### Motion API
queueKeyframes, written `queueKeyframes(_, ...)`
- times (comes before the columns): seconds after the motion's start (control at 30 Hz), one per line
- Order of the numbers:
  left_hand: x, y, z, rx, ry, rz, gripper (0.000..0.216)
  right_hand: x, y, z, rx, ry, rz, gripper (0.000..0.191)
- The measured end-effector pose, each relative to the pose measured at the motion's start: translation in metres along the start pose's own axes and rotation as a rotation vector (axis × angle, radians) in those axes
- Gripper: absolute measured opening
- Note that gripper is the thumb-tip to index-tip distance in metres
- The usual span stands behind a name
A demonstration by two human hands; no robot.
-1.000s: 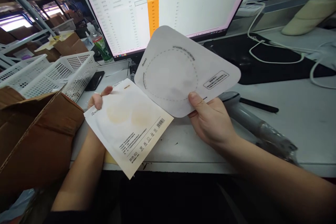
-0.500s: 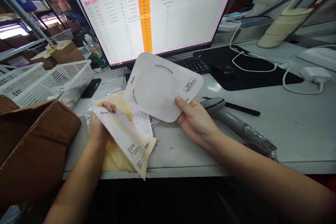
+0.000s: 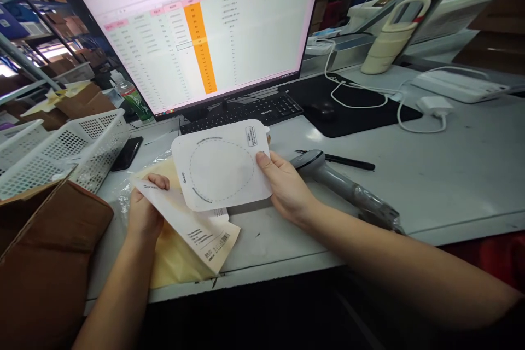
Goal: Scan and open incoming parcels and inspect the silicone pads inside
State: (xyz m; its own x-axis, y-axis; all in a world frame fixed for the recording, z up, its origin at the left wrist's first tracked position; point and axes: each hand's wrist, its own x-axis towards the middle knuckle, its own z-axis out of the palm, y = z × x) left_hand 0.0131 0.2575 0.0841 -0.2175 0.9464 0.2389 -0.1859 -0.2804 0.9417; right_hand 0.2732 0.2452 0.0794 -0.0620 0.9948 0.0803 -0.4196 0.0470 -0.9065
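My right hand (image 3: 287,186) pinches the right edge of a white rounded-corner card (image 3: 223,169); a dashed oval and small print show on its face. Lower left, my left hand (image 3: 150,205) grips the upper end of a white and cream paper packet (image 3: 197,224), which bears printed lines and a barcode. Under that packet a yellow padded envelope (image 3: 176,262) and crinkled clear plastic lie at the desk's front edge. A small printed sheet shows partly beneath the card. The left fingertips curl over the packet's edge; the rest of that grip is partly hidden.
A grey handheld scanner (image 3: 332,178) lies right of my right hand, beside a black pen-like stick (image 3: 348,162). Behind are a keyboard (image 3: 279,109) and a monitor (image 3: 254,38). A cardboard box (image 3: 53,246), white baskets (image 3: 100,142) and a phone (image 3: 127,153) are at left.
The white card has turned and levelled in my right hand and come lower, closer to the packet. The view has shifted to the right. Both hands keep their hold.
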Motion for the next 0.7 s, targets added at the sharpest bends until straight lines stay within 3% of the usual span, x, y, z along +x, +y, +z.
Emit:
queueKeyframes(0.3,-0.0037,0.004,0.0042,-0.017,-0.027,-0.049,0.036,0.0013,-0.0004,-0.0027,0.001,-0.027,-0.035,0.042)
queueKeyframes(0.57,-0.001,-0.0017,0.0018,-0.024,-0.036,-0.022,0.034,0.0043,0.0001,-0.0007,0.112,0.103,0.057,0.037)
queueKeyframes(0.7,-0.0008,-0.0034,0.0022,-0.035,-0.072,-0.103,0.03,0.0012,0.0024,0.0016,0.072,0.152,0.035,0.042)
